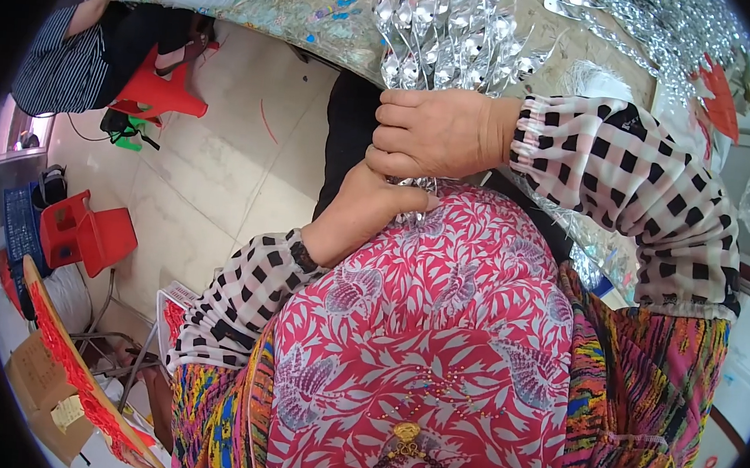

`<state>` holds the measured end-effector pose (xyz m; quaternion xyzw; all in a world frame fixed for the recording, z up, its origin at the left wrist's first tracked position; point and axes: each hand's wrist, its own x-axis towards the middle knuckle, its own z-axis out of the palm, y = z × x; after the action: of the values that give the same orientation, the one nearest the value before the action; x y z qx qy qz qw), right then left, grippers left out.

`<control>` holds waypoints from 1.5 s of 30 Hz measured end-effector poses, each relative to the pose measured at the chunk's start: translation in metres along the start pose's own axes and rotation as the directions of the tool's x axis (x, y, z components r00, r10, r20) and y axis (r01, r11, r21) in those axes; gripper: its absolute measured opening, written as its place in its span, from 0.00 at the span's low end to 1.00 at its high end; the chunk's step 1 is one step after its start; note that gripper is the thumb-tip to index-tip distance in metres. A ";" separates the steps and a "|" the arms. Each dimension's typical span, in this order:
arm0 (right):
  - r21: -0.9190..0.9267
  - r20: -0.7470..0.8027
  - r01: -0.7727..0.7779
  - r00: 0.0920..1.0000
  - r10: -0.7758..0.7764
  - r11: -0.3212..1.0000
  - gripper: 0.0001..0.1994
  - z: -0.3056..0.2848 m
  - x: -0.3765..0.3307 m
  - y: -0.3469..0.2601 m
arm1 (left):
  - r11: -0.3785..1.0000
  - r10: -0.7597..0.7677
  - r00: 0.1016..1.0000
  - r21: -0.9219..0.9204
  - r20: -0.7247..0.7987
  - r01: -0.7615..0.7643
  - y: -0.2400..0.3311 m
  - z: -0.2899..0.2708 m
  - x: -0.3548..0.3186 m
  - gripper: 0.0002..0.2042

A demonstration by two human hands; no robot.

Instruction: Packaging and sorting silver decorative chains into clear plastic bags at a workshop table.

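A bunch of shiny silver twisted strips (458, 35) spreads over the near edge of the worktable and runs down into my hands. My right hand (434, 134) is closed over the bunch, its fingers curled round it just off the table edge. Right below, close to my apron, my left hand (361, 209) grips the lower end, with its thumb laid across the silver ends. The two hands touch each other. Most of the gripped part is hidden under my fingers.
On the worktable (303, 12) are blue scraps and, at the far right, a heap of silver tinsel (667, 33) beside a red piece (717, 97). To the left, another person in a striped top (56, 68) sits on a red stool (155, 88). Another red stool (88, 231) stands nearer.
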<state>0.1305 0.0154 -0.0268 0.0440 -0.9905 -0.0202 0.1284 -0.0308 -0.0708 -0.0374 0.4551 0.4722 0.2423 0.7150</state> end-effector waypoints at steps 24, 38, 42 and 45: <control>0.191 0.443 -0.974 0.196 0.875 0.122 0.24 -0.075 -0.148 -0.170 | 0.715 -0.638 0.309 0.394 0.705 0.578 0.016 0.155 0.113 0.15; 0.724 0.574 -0.328 -0.202 0.794 -0.607 0.31 -0.091 -0.416 -0.374 | 0.648 -0.760 0.348 0.602 0.549 0.467 -0.037 0.481 0.162 0.26; 0.772 0.618 -0.122 -0.084 0.781 -0.624 0.31 -0.105 -0.434 -0.387 | 0.682 -0.729 0.411 0.632 0.547 0.368 -0.016 0.501 0.145 0.28; 0.757 0.648 -0.056 -0.061 0.759 -0.651 0.31 -0.125 -0.430 -0.387 | 0.724 -0.675 0.545 0.590 0.498 0.357 0.013 0.500 0.129 0.28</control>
<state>0.6084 -0.3333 -0.0349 -0.5654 -0.3063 0.7006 0.3092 0.4745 -0.1752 -0.0149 0.4882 0.3288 -0.2793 0.7586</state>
